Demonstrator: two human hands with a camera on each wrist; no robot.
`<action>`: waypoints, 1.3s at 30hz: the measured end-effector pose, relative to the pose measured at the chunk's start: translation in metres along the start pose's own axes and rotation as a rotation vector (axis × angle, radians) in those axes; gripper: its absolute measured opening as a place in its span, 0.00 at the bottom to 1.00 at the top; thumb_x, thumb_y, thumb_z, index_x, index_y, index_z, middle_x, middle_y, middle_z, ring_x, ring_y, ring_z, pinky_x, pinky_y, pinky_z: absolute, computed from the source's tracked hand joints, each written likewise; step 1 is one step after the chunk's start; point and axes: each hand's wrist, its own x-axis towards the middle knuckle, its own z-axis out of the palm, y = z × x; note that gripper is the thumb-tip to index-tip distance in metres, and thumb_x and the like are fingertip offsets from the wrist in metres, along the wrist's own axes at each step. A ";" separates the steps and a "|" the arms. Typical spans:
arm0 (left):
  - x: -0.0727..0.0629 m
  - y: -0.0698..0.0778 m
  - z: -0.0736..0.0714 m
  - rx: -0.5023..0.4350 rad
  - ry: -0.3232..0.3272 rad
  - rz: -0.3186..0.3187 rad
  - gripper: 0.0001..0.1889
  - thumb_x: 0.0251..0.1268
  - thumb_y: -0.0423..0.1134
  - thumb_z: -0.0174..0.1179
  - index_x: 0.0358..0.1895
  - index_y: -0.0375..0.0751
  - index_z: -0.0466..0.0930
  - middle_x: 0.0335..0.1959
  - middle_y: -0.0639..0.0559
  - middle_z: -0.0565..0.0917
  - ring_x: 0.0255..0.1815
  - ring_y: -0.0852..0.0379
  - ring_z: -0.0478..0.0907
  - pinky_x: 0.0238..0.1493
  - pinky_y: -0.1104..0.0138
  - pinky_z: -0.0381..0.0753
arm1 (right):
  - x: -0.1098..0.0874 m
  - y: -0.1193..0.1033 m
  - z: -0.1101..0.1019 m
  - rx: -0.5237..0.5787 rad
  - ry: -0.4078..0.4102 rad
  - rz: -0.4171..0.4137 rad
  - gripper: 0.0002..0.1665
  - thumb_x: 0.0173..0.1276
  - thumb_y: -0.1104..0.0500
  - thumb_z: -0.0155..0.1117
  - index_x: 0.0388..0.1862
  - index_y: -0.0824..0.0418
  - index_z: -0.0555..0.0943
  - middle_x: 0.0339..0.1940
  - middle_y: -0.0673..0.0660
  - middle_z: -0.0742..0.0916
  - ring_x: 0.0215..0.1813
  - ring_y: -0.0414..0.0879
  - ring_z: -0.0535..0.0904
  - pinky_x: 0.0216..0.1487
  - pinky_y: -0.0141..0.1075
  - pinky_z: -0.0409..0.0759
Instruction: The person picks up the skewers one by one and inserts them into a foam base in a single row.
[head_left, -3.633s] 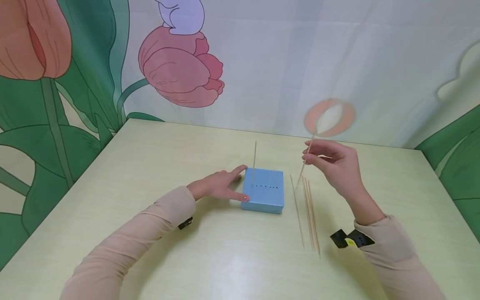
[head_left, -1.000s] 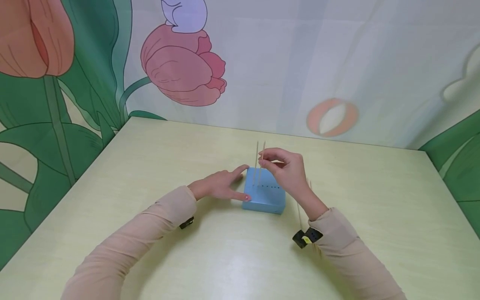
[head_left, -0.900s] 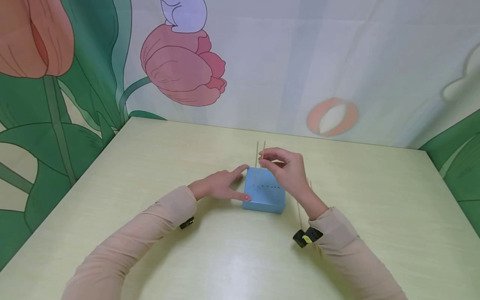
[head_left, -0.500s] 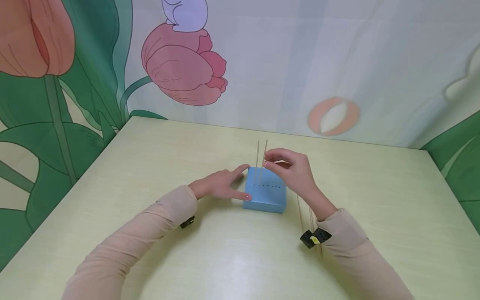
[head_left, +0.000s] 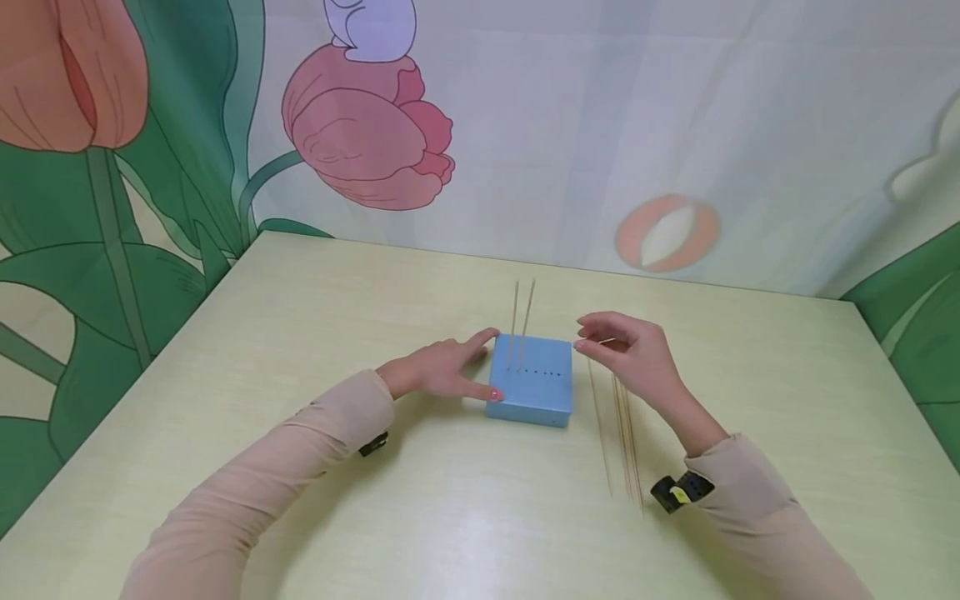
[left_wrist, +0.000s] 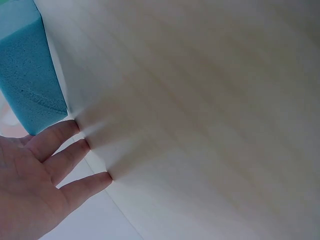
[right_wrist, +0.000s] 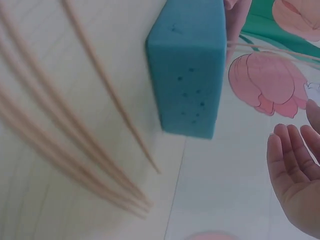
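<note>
A blue foam block [head_left: 530, 392] lies on the table with a row of small holes along its top. Two thin wooden skewers [head_left: 514, 321] stand in it at the left end of the row, one leaning slightly right. My left hand [head_left: 438, 369] rests against the block's left side, thumb at the near corner and index finger at the far one. In the left wrist view its other fingers [left_wrist: 65, 160] extend straight and spread. My right hand [head_left: 630, 354], just right of the block, holds nothing, its fingers loosely bent.
Several loose skewers [head_left: 626, 442] lie in a bunch right of the block, partly under my right hand. A single skewer [head_left: 600, 425] lies between them and the block. The pale wooden table [head_left: 420, 517] ends at a printed curtain [head_left: 540, 150].
My right hand brought a skewer from the right side and stood it in the block beside the first. Then it let go and moved back right. My left hand stayed at the block.
</note>
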 end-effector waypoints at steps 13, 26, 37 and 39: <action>0.001 -0.001 0.000 -0.002 -0.004 -0.010 0.52 0.49 0.68 0.56 0.72 0.52 0.38 0.67 0.46 0.63 0.66 0.48 0.60 0.62 0.56 0.60 | -0.012 0.031 -0.028 -0.176 -0.071 0.057 0.21 0.57 0.62 0.67 0.50 0.66 0.77 0.37 0.60 0.85 0.36 0.34 0.78 0.37 0.26 0.76; 0.000 -0.002 -0.001 0.007 -0.013 -0.013 0.52 0.49 0.68 0.56 0.72 0.52 0.37 0.67 0.46 0.62 0.65 0.49 0.62 0.61 0.58 0.62 | -0.015 0.060 -0.042 -0.258 -0.220 0.093 0.29 0.55 0.60 0.69 0.55 0.69 0.74 0.39 0.63 0.80 0.38 0.51 0.78 0.37 0.36 0.76; -0.001 -0.001 -0.001 0.006 -0.019 -0.025 0.52 0.50 0.69 0.55 0.72 0.54 0.37 0.67 0.47 0.62 0.66 0.48 0.61 0.61 0.57 0.61 | -0.017 0.076 -0.049 -0.382 -0.382 0.128 0.41 0.47 0.54 0.75 0.58 0.70 0.71 0.37 0.60 0.76 0.36 0.49 0.71 0.37 0.39 0.70; -0.002 -0.001 -0.001 0.007 -0.021 -0.026 0.52 0.50 0.69 0.55 0.72 0.54 0.37 0.67 0.47 0.62 0.66 0.48 0.60 0.61 0.57 0.61 | -0.018 0.078 -0.050 -0.399 -0.425 0.125 0.45 0.46 0.51 0.75 0.59 0.70 0.69 0.37 0.59 0.75 0.36 0.49 0.68 0.37 0.39 0.68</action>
